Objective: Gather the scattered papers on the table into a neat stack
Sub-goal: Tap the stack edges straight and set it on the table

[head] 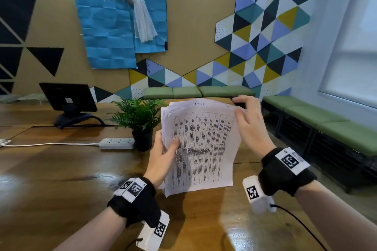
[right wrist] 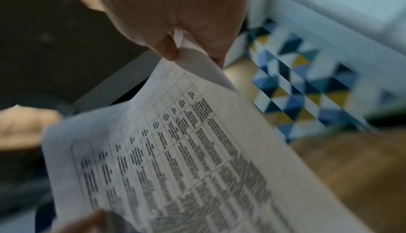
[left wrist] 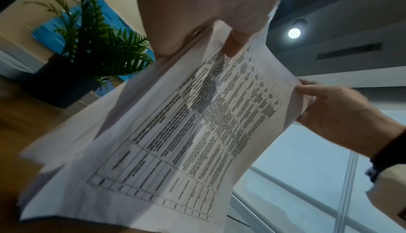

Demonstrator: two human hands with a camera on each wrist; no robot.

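Note:
A sheaf of white papers printed with tables stands nearly upright, its lower edge close to the wooden table. My left hand grips its left edge, thumb across the printed front and fingers behind. My right hand pinches the top right corner. The sheets' upper edges are fanned and uneven. The left wrist view shows the papers from below, the left thumb on the front and my right hand on the far edge. In the right wrist view, fingertips pinch a corner of the papers.
A potted fern stands just left of the papers, with a white power strip and its cord beside it. A dark monitor sits at the far left. Green benches line the right wall.

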